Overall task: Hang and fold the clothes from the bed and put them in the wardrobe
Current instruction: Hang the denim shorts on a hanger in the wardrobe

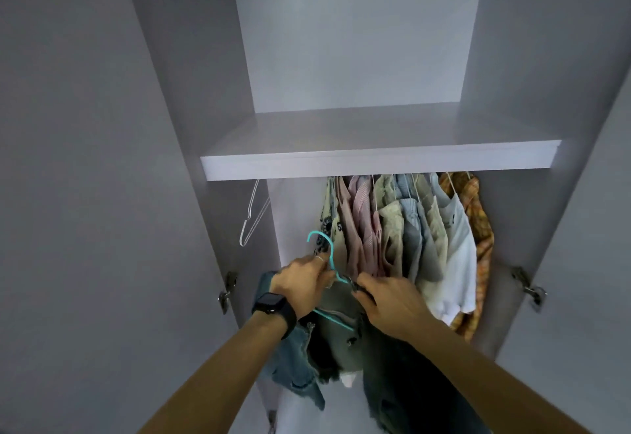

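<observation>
Denim garment (293, 362) hangs from a teal hanger (329, 256) at the near side of the open wardrobe (375, 157), low and left of the hung clothes (409, 228). The left hand (300, 283) curls round the hanger's neck. The right hand (392, 303) pinches what looks like the garment's dark top edge. A white hanger (251, 218) hangs at the far left.

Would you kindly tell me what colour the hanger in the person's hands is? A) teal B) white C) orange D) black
A: the left hand has its grip on a teal hanger, whose hook rises in front of the clothes already hanging in the wardrobe.
</observation>
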`<move>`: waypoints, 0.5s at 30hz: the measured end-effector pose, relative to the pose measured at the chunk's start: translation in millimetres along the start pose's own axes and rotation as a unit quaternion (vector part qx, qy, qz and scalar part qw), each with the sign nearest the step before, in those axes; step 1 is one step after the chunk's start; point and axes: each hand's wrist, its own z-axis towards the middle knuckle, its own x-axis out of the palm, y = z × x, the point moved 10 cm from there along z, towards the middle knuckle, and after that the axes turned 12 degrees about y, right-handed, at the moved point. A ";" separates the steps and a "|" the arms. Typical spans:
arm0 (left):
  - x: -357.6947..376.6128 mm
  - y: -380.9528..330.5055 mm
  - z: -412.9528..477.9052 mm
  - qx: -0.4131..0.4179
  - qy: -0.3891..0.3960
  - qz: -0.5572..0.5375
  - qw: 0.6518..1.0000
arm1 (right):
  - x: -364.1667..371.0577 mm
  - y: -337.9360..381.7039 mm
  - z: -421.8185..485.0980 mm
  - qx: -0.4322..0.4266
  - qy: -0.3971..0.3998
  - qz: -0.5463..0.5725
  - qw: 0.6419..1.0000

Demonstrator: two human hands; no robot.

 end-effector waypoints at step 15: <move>-151.4 84.0 71.6 -0.010 -0.230 0.205 0.951 | 41.5 -2.9 124.3 0.171 -0.019 0.101 0.980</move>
